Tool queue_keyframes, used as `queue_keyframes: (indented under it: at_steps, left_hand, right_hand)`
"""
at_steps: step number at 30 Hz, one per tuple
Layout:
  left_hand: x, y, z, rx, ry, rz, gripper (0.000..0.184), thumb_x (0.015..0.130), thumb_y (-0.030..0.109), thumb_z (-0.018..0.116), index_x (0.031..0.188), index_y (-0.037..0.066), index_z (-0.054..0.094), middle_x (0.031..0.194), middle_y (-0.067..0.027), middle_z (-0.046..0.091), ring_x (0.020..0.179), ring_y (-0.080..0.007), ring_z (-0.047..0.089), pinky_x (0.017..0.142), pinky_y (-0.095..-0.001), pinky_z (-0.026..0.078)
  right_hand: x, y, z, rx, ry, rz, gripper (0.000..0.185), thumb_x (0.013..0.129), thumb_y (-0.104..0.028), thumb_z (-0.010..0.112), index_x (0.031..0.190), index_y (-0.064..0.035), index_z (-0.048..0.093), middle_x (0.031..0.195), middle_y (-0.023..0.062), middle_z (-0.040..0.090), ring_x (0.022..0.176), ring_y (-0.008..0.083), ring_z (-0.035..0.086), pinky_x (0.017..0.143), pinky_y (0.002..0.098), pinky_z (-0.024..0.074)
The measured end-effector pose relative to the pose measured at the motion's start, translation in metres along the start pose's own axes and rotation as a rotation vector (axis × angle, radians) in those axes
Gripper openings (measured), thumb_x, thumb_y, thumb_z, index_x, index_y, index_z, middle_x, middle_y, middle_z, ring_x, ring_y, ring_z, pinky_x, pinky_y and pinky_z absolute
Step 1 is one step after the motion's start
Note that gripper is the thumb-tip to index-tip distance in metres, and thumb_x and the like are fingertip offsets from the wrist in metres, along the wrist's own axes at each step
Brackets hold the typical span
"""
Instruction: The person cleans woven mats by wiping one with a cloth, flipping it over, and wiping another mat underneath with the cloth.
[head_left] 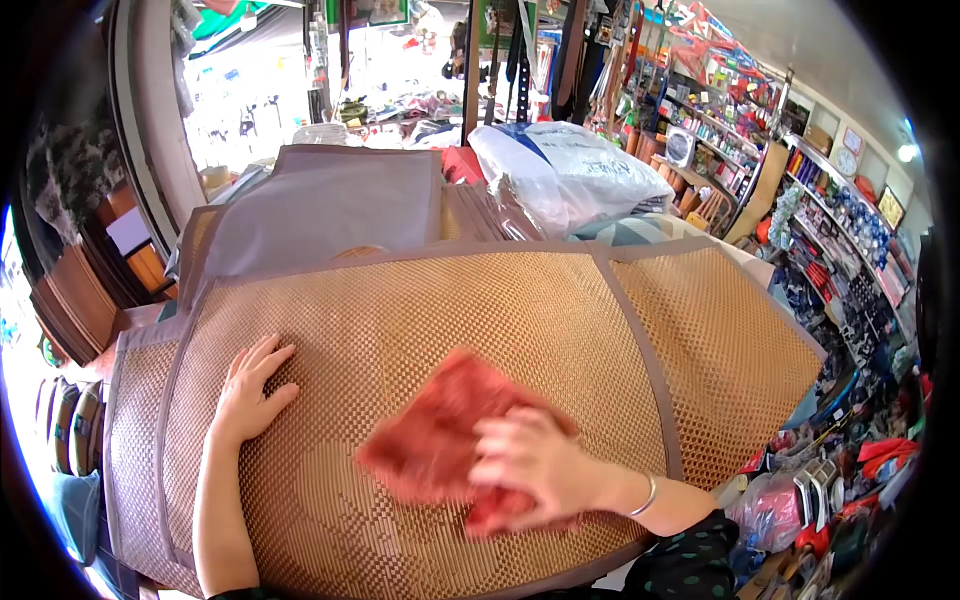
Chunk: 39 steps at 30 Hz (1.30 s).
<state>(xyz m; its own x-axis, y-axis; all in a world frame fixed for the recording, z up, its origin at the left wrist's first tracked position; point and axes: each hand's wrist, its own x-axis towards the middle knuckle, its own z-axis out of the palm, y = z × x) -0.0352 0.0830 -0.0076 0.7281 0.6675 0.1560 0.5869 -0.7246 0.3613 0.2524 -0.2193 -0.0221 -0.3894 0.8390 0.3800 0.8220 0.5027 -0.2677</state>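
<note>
A tan woven mat (330, 310) with brown fabric edging lies spread in front of me. My left hand (252, 393) rests flat on its left part, fingers spread, holding nothing. A red cloth (435, 425) lies against the mat right of centre, crumpled and blurred by motion. My right hand (530, 460) presses down on the cloth with curled fingers gripping it. The cloth hides the mat beneath it.
Behind the mat lie a grey-brown folded sheet (320, 205) and a white plastic-wrapped package (570, 175). Another woven panel (725, 350) extends to the right. Crowded shelves (840, 235) and piled goods (800, 510) line the right side. Several rolled cushions (75, 425) stand at left.
</note>
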Motion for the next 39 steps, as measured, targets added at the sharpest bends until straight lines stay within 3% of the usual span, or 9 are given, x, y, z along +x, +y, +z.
queue_keyframes:
  at_steps: [6, 10, 14, 17, 21, 24, 27, 32, 39]
  left_hand:
    - [0.000, 0.000, 0.001, -0.002, 0.008, -0.007, 0.064, 0.084, 0.038, 0.065, 0.140, 0.010, 0.054, 0.154, -0.0162, 0.041, 0.146, -0.0316, 0.032, 0.123, -0.0464, 0.018]
    - [-0.002, 0.006, -0.001, 0.004, 0.018, -0.017, 0.064, 0.084, 0.038, 0.065, 0.141, 0.009, 0.054, 0.153, -0.0167, 0.041, 0.145, -0.0318, 0.033, 0.122, -0.0468, 0.018]
    - [-0.002, 0.008, 0.002, 0.044, 0.019, -0.009, 0.064, 0.086, 0.040, 0.063, 0.142, 0.010, 0.052, 0.153, -0.0171, 0.041, 0.145, -0.0315, 0.033, 0.122, -0.0472, 0.018]
    - [0.000, 0.009, 0.005, 0.102, 0.002, 0.008, 0.063, 0.089, 0.042, 0.060, 0.144, 0.011, 0.049, 0.155, -0.0175, 0.038, 0.146, -0.0315, 0.031, 0.122, -0.0485, 0.017]
    - [0.000, 0.009, 0.005, 0.111, 0.002, 0.025, 0.064, 0.090, 0.042, 0.059, 0.145, 0.012, 0.048, 0.155, -0.0179, 0.038, 0.146, -0.0316, 0.030, 0.122, -0.0489, 0.018]
    - [0.000, 0.004, 0.008, 0.115, 0.006, 0.038, 0.063, 0.090, 0.042, 0.059, 0.145, 0.012, 0.048, 0.155, -0.0181, 0.038, 0.146, -0.0321, 0.030, 0.121, -0.0492, 0.018]
    - [-0.001, 0.006, 0.008, 0.115, 0.020, 0.039, 0.063, 0.091, 0.042, 0.059, 0.145, 0.012, 0.048, 0.154, -0.0182, 0.038, 0.146, -0.0322, 0.030, 0.121, -0.0495, 0.018]
    - [-0.001, 0.011, 0.009, 0.138, -0.007, -0.002, 0.064, 0.093, 0.046, 0.055, 0.147, 0.013, 0.045, 0.156, -0.0176, 0.035, 0.148, -0.0310, 0.027, 0.122, -0.0484, 0.016]
    - [0.005, 0.040, 0.020, 0.167, -0.059, -0.002, 0.066, 0.096, 0.049, 0.049, 0.152, 0.015, 0.037, 0.160, -0.0200, 0.027, 0.150, -0.0328, 0.020, 0.122, -0.0509, 0.011]
  right_hand:
    - [-0.001, 0.016, -0.004, -0.010, 0.014, 0.016, 0.069, 0.080, -0.060, 0.067, 0.128, -0.0113, 0.056, 0.133, 0.0160, 0.051, 0.131, 0.0329, 0.045, 0.109, 0.0545, 0.0331]
    - [-0.012, 0.080, -0.037, -0.121, 0.267, 0.402, 0.061, 0.072, -0.044, 0.077, 0.116, -0.0053, 0.061, 0.117, 0.0143, 0.060, 0.117, 0.0330, 0.055, 0.104, 0.0487, 0.0375]
    - [-0.034, 0.138, -0.049, -0.244, 0.414, 0.697, 0.061, 0.076, -0.045, 0.076, 0.119, -0.0047, 0.061, 0.124, 0.0156, 0.060, 0.120, 0.0338, 0.055, 0.102, 0.0485, 0.0380]
    - [-0.020, 0.138, -0.050, -0.299, 0.360, 0.700, 0.060, 0.077, -0.047, 0.075, 0.119, -0.0058, 0.062, 0.124, 0.0160, 0.060, 0.119, 0.0346, 0.055, 0.100, 0.0490, 0.0397]
    - [0.038, 0.059, -0.039, -0.062, 0.076, 0.370, 0.055, 0.074, -0.045, 0.072, 0.110, -0.0045, 0.065, 0.111, 0.0141, 0.064, 0.108, 0.0317, 0.059, 0.098, 0.0484, 0.0422]
    - [0.050, 0.016, 0.012, -0.034, 0.032, -0.031, 0.064, 0.082, -0.055, 0.067, 0.125, -0.0092, 0.057, 0.128, 0.0157, 0.053, 0.129, 0.0315, 0.046, 0.110, 0.0533, 0.0297]
    - [0.061, 0.011, 0.025, 0.049, 0.020, -0.103, 0.067, 0.081, -0.056, 0.068, 0.126, -0.0094, 0.055, 0.129, 0.0155, 0.053, 0.132, 0.0315, 0.045, 0.110, 0.0550, 0.0302]
    - [0.066, 0.079, -0.016, 0.018, 0.138, 0.268, 0.064, 0.075, -0.049, 0.072, 0.119, -0.0031, 0.062, 0.123, 0.0163, 0.060, 0.120, 0.0332, 0.055, 0.104, 0.0473, 0.0415]
    - [0.023, 0.165, -0.045, -0.260, 0.382, 0.732, 0.066, 0.075, -0.056, 0.072, 0.120, -0.0086, 0.063, 0.121, 0.0147, 0.063, 0.117, 0.0322, 0.056, 0.097, 0.0501, 0.0411]
